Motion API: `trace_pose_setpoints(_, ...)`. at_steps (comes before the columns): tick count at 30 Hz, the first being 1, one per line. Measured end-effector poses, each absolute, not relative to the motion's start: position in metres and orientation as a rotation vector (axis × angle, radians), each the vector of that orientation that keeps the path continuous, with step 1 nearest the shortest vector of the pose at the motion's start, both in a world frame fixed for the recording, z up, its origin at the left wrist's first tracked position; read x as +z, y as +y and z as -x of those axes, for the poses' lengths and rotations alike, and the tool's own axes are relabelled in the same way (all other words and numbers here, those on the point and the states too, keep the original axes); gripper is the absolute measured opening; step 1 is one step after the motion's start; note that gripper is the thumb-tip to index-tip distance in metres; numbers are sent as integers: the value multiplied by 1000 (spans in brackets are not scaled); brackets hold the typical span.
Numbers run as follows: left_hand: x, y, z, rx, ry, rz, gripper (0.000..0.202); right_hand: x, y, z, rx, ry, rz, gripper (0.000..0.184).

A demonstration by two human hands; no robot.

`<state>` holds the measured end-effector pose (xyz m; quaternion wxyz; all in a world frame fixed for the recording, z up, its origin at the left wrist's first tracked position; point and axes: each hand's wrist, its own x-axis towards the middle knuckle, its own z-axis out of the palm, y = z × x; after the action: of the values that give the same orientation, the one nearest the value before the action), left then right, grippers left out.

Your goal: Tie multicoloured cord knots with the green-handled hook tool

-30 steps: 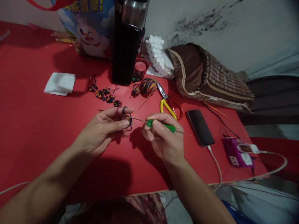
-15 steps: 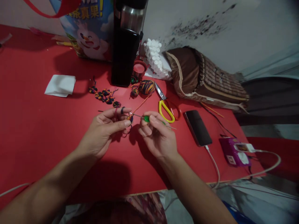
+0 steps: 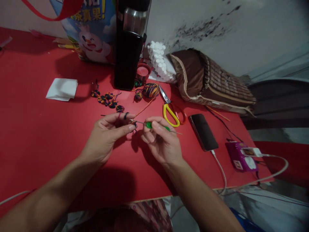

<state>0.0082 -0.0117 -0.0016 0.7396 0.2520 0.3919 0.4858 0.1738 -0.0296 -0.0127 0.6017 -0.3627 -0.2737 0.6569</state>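
Crochet work [image 3: 132,122], a small multicoloured knot of yarn, sits pinched between thumb and forefinger of the left hand [image 3: 106,137]. Touching it, a green-handled hook [image 3: 150,125] is gripped in the curled right hand [image 3: 161,145]. Beyond both hands lie a yarn ball [image 3: 150,90] and yellow-handled scissors [image 3: 170,111]; a phone [image 3: 203,131] rests right of the right hand.

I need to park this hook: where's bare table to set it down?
Bare table: left of the left hand, nearer than the napkin, and at the near edge between the forearms. Crowded: yarn pieces, yarn ball, scissors behind the hands; phone right of the right hand.
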Motion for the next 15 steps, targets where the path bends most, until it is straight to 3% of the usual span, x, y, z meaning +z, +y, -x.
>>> trace_pose_setpoints(15,-10,-12,-9,1118,835,-621,30,-11,-29,-173,1530,-576,857,9)
